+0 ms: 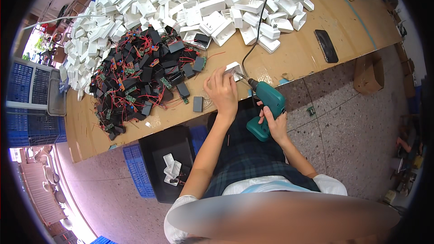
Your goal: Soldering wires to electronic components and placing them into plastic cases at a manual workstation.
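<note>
My left hand (222,94) steadies a small white plastic housing (233,67) near the front edge of the table, its fingers bent over the housing and partly covering it. In my right hand (276,126) is a green power screwdriver (270,96), gripped by the handle. Its bit points left into the housing; the exact contact at the tip is too small to tell. A black rectangular module (197,104) with thin wires lies just left of my left wrist.
White housings (181,7) are heaped across the back. Black modules with red wires (144,70) pile up at the left. A black cable (258,31) crosses the cardboard-covered table (289,58). A phone (326,46) lies right. Below, a black bin (158,142) holds several white pieces.
</note>
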